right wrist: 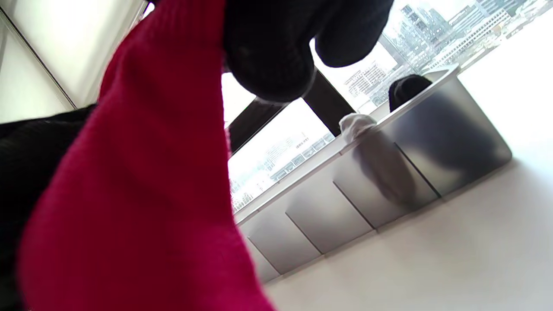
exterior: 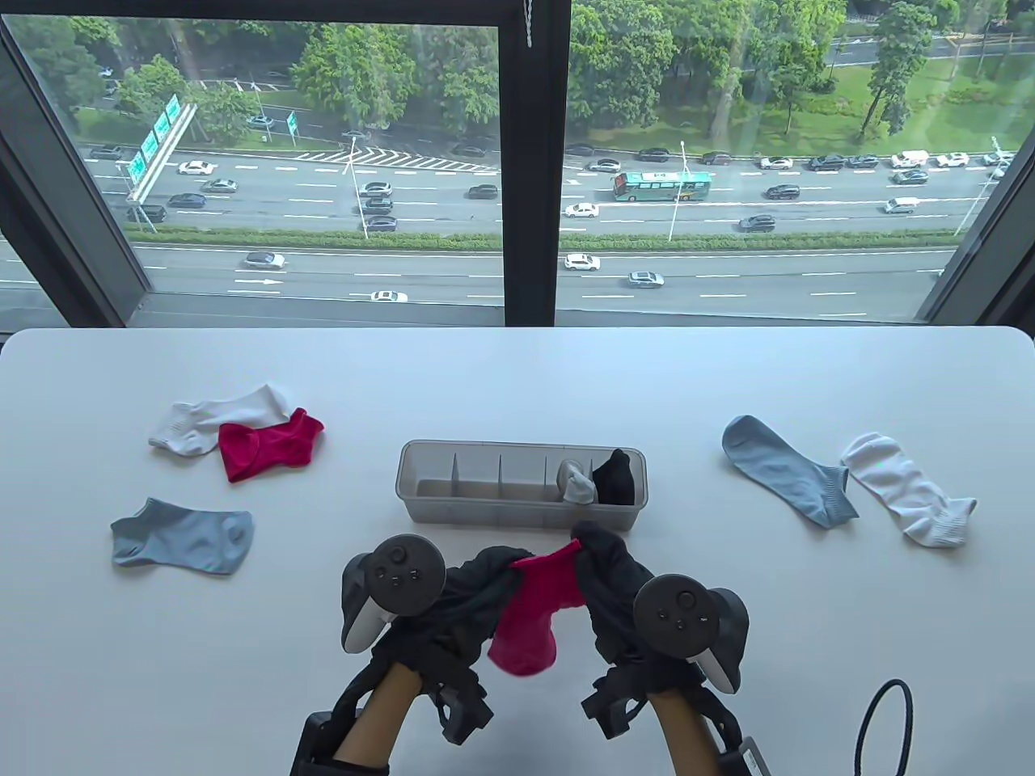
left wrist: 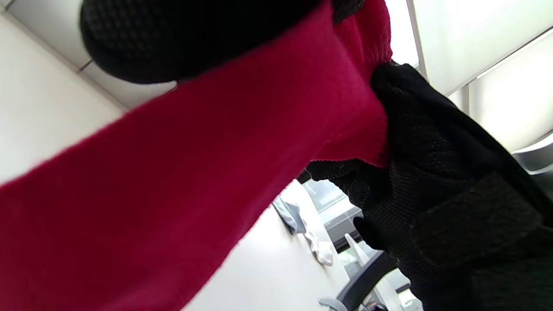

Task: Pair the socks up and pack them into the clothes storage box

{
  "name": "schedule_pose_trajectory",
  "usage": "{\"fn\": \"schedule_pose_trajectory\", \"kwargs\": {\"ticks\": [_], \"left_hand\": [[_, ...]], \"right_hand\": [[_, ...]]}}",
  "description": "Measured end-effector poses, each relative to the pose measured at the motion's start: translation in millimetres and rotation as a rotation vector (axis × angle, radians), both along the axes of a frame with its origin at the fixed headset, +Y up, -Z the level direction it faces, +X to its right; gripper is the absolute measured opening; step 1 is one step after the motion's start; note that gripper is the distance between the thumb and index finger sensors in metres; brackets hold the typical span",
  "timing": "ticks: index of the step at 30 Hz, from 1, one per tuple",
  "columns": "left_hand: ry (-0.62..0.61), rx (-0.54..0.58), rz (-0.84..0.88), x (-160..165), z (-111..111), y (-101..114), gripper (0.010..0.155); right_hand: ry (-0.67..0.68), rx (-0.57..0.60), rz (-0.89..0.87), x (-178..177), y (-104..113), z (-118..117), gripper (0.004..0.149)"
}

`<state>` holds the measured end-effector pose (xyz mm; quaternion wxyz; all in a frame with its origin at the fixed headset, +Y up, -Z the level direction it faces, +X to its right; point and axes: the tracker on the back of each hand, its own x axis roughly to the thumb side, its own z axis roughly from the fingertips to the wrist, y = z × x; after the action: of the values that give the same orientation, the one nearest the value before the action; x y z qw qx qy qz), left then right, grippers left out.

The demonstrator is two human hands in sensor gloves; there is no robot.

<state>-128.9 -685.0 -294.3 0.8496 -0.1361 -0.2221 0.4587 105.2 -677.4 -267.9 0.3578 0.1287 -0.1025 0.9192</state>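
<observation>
Pairing reds: left hand (exterior: pixel 473 578) and right hand (exterior: pixel 606 558) pinching one red sock (exterior: pixel 530 622) aloft (cuff stretched). Next: fetching its mate (exterior: pixel 271 444) near left edge.

Two gloved hands rise side by side from the near edge of the surface, trackers strapped to their backs. The left hand (exterior: pixel 477 578) and right hand (exterior: pixel 606 566) each pinch an end of one red sock (exterior: pixel 534 618), fingers curled inward, forearms angled toward each other.
</observation>
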Motion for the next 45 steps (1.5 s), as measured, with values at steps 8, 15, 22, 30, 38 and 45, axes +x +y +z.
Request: {"fn": "schedule_pose_trajectory", "kwargs": {"ticks": [8, 15, 22, 30, 38, 45], "left_hand": [[0.04, -0.074, -0.698, 6, -6, -49, 0.075], [0.076, -0.012, -0.756, -2, -4, -36, 0.078], [0.273, 0.006, -0.747, -33, -32, -11, 0.076], [0.656, -0.158, -0.735, -151, -113, 1, 0.081], [0.587, -0.332, -0.98, -196, -155, -42, 0.065], [0.482, -0.417, -0.895, -205, -187, -74, 0.064]], "right_hand": [[0.059, -0.466, 0.413, -15, -61, -26, 0.065], [0.347, -0.833, 0.567, -44, -79, -3, 0.068], [0.225, -0.518, 0.531, -34, -58, -4, 0.069], [0.085, -0.369, 0.736, -28, -45, -6, 0.071], [0.07, -0.38, 0.707, -30, -40, -7, 0.071], [0.057, -0.403, 0.723, -29, -41, -10, 0.071]]}}
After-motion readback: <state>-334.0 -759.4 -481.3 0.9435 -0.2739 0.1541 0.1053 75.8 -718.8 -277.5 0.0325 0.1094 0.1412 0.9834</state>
